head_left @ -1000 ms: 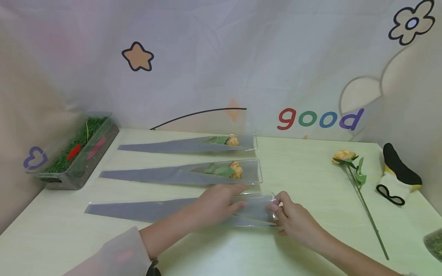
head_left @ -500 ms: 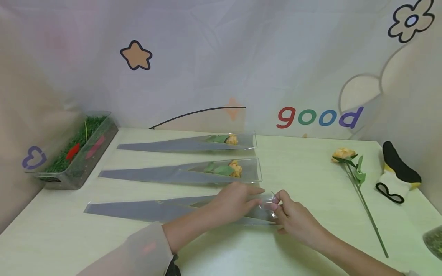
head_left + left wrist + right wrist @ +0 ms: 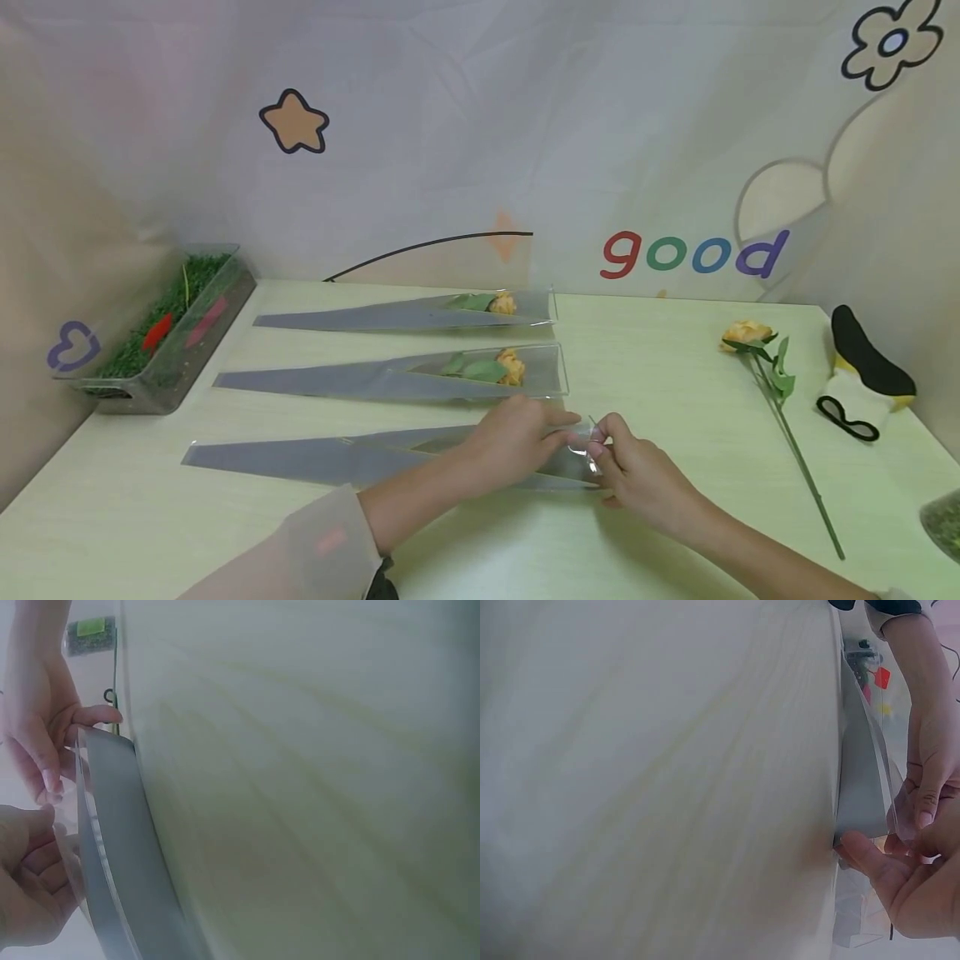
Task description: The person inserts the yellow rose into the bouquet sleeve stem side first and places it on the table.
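Observation:
A flower sleeve [image 3: 277,458] of grey and clear film lies nearest the person, its wide end to the right. My right hand [image 3: 641,471] grips the film at that wide end. Close by, my left hand [image 3: 510,446] pinches the clear upper film [image 3: 904,814] between thumb and fingers. In the left wrist view, the sleeve's film layers stand apart at the mouth, beside both hands. Farther back lie two similar sleeves, the middle one [image 3: 300,382] and the far one [image 3: 337,318], each with a yellow rose inside. A loose yellow rose [image 3: 746,335] lies to the right.
A clear box [image 3: 168,375] with artificial grass stands at the back left. A black, white and yellow object [image 3: 870,375] leans near the right wall. Part of a round green-filled container [image 3: 943,525] shows at the right edge. A printed cloth [image 3: 420,142] hangs behind.
My left hand has slid right along the near sleeve to its wide end and now pinches the clear film there. My right hand stays on the sleeve's end.

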The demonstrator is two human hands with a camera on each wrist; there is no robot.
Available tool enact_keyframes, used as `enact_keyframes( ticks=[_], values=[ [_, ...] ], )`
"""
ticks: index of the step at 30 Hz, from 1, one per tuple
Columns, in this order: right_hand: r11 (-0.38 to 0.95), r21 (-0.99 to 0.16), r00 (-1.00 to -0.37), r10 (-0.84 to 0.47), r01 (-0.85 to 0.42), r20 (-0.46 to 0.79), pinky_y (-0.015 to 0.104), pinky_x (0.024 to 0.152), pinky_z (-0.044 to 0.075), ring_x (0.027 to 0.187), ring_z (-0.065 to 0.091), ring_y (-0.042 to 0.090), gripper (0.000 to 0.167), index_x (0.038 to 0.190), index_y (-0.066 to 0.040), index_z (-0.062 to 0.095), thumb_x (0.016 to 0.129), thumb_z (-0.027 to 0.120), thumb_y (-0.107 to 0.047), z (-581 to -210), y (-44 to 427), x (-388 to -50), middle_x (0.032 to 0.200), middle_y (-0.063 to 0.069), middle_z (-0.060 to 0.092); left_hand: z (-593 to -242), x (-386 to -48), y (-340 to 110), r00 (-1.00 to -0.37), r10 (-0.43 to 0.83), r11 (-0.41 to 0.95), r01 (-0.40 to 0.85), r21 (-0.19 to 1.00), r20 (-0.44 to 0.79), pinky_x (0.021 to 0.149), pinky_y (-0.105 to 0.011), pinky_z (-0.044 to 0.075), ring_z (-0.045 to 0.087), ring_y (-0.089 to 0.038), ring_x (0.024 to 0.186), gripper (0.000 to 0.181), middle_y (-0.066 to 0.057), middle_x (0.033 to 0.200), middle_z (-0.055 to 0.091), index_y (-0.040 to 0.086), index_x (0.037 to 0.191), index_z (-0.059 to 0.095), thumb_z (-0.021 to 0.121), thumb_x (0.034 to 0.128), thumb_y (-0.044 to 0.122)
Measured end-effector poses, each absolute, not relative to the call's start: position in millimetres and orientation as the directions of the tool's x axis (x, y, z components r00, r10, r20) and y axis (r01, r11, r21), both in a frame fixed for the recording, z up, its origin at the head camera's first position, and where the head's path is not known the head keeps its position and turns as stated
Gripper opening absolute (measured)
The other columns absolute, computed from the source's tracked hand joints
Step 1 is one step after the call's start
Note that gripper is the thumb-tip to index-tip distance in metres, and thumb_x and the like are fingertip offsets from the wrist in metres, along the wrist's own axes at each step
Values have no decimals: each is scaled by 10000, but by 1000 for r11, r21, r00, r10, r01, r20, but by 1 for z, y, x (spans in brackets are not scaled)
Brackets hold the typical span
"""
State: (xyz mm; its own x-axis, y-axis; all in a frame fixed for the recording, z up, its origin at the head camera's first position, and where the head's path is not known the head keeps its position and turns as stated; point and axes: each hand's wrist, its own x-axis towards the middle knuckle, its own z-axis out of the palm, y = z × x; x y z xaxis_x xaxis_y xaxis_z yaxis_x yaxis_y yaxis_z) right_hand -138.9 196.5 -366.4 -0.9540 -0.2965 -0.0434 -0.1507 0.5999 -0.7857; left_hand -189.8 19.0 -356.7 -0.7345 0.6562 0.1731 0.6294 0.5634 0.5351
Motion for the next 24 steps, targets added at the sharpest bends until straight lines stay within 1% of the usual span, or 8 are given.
enact_keyframes(
  ticks=[1,4,7,11,14,17,21,24],
  values=[
    [606,-780,-955,-294,-156,-38,273,549,526,743,621,227,76,938,-61,351,998,396,-74,-366,196,-139,1017,280,591,-357,-189,19,-733,657,561,632,534,176,378,-128,236,188,-9,363,267,10,699,650,84,1149,665,622,898,164],
    [628,-760,-957,-289,-168,-27,263,545,522,687,613,193,75,939,-68,354,995,403,-75,-366,196,-139,925,228,613,-356,-189,19,-727,658,556,644,526,195,396,-132,239,180,-11,378,257,-22,897,699,84,1132,676,627,894,167],
    [640,-748,-960,-281,-177,-14,261,544,519,671,619,178,78,938,-74,360,994,414,-85,-366,196,-138,893,205,618,-356,-189,20,-723,659,551,653,520,209,410,-136,249,184,-9,393,254,-32,1024,679,83,1126,680,630,891,165],
    [626,-760,-959,-283,-174,-13,290,586,528,735,646,211,67,946,-68,369,995,410,-86,-364,198,-138,1028,296,598,-357,-189,20,-720,660,541,654,529,214,408,-134,263,194,-6,389,251,-36,1032,676,76,1123,678,623,894,163],
    [599,-786,-959,-283,-154,-28,339,647,533,807,658,243,54,963,-55,380,998,401,-89,-361,200,-138,1123,314,564,-357,-189,20,-722,657,539,650,536,217,406,-134,267,200,-5,381,249,-39,995,687,76,1120,679,619,896,164],
    [601,-788,-964,-263,-136,-34,359,677,526,801,654,229,59,974,-56,391,998,409,-106,-357,203,-138,1050,229,623,-356,-190,20,-725,651,540,651,533,225,435,-134,289,218,-10,407,241,-37,1006,684,79,1112,686,623,893,159],
    [593,-793,-971,-240,-138,-10,340,679,529,818,650,234,96,963,-51,395,997,429,-134,-351,209,-139,1010,186,650,-355,-190,20,-728,646,547,653,524,232,521,-126,353,311,-14,471,230,-23,1051,669,89,1098,697,632,887,155],
    [578,-802,-972,-236,-153,15,325,682,532,859,651,252,115,975,-35,420,994,437,-147,-347,215,-140,1052,196,640,-355,-190,20,-729,644,555,654,514,232,604,-116,400,494,31,609,220,-6,1041,672,101,1088,704,635,886,158]
  ],
)
